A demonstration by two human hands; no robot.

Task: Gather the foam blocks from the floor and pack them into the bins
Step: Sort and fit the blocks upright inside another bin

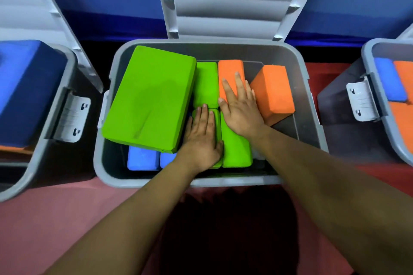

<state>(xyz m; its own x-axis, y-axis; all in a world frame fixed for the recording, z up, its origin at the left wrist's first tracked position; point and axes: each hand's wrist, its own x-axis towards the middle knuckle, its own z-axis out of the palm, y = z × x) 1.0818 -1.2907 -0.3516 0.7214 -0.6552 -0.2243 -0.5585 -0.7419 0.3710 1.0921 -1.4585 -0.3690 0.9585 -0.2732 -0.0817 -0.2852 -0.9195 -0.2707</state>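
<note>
Left hand (202, 138) and right hand (240, 109), fingers straight, press smooth rectangular foam blocks (237, 152).

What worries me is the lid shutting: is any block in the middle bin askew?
Yes. The large green block lies tilted over the blue blocks, and the right orange block leans at an angle.

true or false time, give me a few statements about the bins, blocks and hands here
1. The left hand and right hand lie flat on blocks in the middle bin. True.
2. The middle bin's lid is shut. False: it stands open behind the bin.
3. The large green block lies on the floor. False: it sits in the middle bin, on top of other blocks.
4. The orange block nearest that bin's right wall leans tilted. True.
</note>
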